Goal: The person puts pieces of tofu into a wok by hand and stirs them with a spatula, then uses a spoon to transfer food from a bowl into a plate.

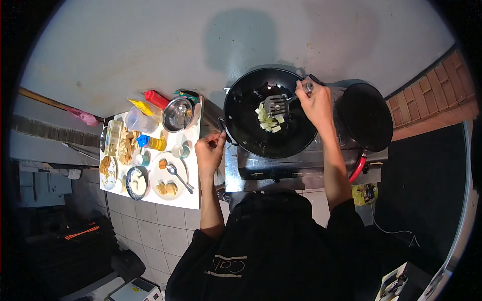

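A black wok [251,138] sits on the stove, with pale chopped pieces [268,120] gathered near its middle. My right hand [315,104] is closed round the handle of a slotted spatula [277,106]. The spatula's head rests over the upper edge of the chopped pieces. On the wok's left side, my left hand [209,150] is closed with its fingertips at the loop handle [223,125], pinching it.
A black flat pan [364,118] with a red handle [358,168] stands on the stove's right. Left of the stove, a white table [193,200] bears a metal bowl [176,114], a plate with a spoon [159,176], a yellow bottle with blue cap [151,142] and a bowl of white food [136,182].
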A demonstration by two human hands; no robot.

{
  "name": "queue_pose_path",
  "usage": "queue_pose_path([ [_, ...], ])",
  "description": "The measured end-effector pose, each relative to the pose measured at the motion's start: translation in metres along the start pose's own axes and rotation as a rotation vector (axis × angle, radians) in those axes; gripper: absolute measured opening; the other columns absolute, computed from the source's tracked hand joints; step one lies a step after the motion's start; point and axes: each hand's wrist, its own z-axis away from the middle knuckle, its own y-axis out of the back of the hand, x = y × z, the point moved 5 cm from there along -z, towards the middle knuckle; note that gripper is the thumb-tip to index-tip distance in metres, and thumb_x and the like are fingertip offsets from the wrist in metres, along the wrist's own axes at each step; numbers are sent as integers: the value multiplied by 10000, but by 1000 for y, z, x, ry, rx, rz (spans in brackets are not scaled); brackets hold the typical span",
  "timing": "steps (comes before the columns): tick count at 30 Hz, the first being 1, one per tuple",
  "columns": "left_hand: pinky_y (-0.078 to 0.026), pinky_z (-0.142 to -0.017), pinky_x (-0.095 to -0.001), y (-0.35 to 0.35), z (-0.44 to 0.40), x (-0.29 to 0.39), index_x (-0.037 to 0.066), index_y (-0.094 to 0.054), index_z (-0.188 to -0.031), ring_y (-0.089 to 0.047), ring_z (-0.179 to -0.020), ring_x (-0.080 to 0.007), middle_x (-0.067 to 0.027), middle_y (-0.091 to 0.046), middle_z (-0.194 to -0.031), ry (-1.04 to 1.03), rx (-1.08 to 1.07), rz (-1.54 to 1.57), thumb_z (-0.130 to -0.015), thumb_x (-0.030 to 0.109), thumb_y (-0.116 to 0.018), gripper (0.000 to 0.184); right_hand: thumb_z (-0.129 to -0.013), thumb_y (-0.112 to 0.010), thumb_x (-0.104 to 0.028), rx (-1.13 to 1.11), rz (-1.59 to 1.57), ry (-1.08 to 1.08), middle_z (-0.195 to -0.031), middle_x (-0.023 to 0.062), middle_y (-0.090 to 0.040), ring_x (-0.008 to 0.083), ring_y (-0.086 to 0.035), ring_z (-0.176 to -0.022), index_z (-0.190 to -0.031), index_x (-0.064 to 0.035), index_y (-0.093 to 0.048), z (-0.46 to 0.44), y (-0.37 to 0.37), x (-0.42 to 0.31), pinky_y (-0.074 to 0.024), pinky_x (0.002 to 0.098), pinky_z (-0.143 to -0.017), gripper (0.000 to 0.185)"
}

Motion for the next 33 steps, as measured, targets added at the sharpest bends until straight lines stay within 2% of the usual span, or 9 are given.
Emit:
queue_pose_path([
  [2, -375, -485, -284, 0, -1, -3, -45, -692, -794, -433, -488, -97, -58, -514, -521, -2, 7, 10, -855, 208, -725, 262, -871, -637, -151, -4, 1, -18, -561, 208, -472, 395, -413, -488, -691, 37, -545, -2, 9, -3, -356, 402, -486, 276],
  [5, -374, -485, -286, 0, -1, -2, -44, -694, -800, -428, -488, -99, -59, -513, -521, -15, 4, -5, -852, 210, -728, 261, -877, -633, -156, -1, 129, 6, -563, 203, -489, 403, -447, -497, -716, 25, -564, 2, 16, 1, -363, 414, -490, 253],
  [10, -372, -483, -290, 0, -2, -4, -42, -696, -798, -425, -488, -102, -60, -510, -519, -15, 19, -13, -852, 221, -729, 270, -875, -633, -149, -15, 126, 40, -574, 206, -500, 403, -455, -507, -712, 24, -562, 7, -2, 11, -373, 406, -492, 248],
  [13, -371, -481, -290, 0, -1, -3, -48, -694, -795, -425, -488, -102, -60, -510, -517, -3, -1, -3, -855, 224, -728, 280, -866, -639, -114, -29, -47, -9, -564, 196, -474, 347, -384, -469, -699, 25, -553, 4, -1, 0, -356, 384, -480, 234],
  [16, -367, -480, -285, 0, -1, -1, -54, -692, -794, -422, -488, -99, -55, -508, -514, 2, 3, 3, -858, 216, -726, 279, -868, -638, -118, -12, 11, 29, -554, 189, -461, 322, -356, -468, -698, 26, -551, 1, 14, -10, -350, 375, -477, 239],
  [21, -367, -482, -275, 2, 0, 3, -54, -696, -806, -428, -493, -90, -46, -515, -522, 10, 10, 12, -862, 197, -722, 258, -866, -643, -132, -29, 195, 5, -596, 214, -529, 408, -539, -544, -712, 27, -573, 9, 8, 13, -385, 431, -504, 232],
  [25, -374, -490, -273, 0, 0, -2, -54, -697, -815, -435, -502, -88, -50, -523, -536, -1, 2, 14, -861, 197, -724, 256, -867, -648, -134, -12, 2, 38, -581, 209, -510, 396, -480, -502, -703, 31, -557, 9, -5, 11, -373, 412, -491, 250],
  [29, -378, -495, -274, 0, 0, 0, -54, -697, -815, -429, -508, -88, -51, -516, -538, -2, 4, 4, -860, 203, -724, 262, -870, -647, -137, 4, -9, -7, -572, 204, -501, 387, -452, -489, -698, 28, -551, 4, 12, -1, -365, 400, -480, 257],
  [33, -382, -496, -274, 0, 1, -2, -55, -697, -817, -439, -510, -87, -52, -524, -538, -27, 13, 14, -863, 208, -721, 268, -876, -640, -158, 12, 147, 1, -580, 208, -509, 398, -497, -511, -701, 22, -557, 7, 22, 12, -372, 406, -479, 265],
])
